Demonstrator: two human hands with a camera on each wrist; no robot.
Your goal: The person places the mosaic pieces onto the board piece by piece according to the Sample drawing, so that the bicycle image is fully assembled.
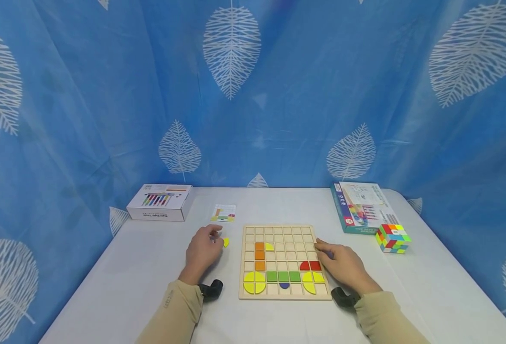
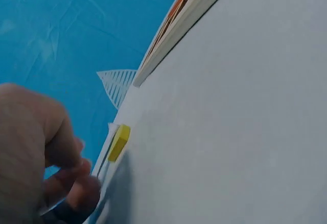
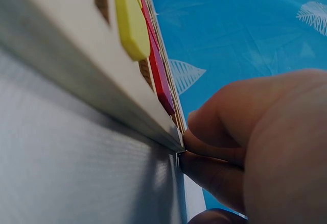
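Observation:
A wooden grid board [image 1: 285, 296] lies flat on the table. It bears orange squares [image 1: 259, 255], green squares [image 1: 283, 276], red pieces [image 1: 315, 265], a small blue piece [image 1: 284, 285] and several yellow quarter-circles [image 1: 309, 287]. On the board's right edge, my right hand [image 1: 343, 267] holds the rim; the right wrist view shows its fingertips [image 3: 191, 141] there. My left hand [image 1: 203, 251] hovers left of the board, fingers loosely bent and holding nothing. Just beyond its fingertips is a loose yellow piece [image 2: 119, 142], apart from them in the left wrist view.
A small pattern card [image 1: 223, 213] lies behind the left hand. Farther back left stands a white box [image 1: 160, 203]. At the back right are a flat teal box [image 1: 364, 208] and a colourful puzzle cube [image 1: 393, 238]. A blue leaf-patterned curtain [image 1: 296, 95] hangs behind the table.

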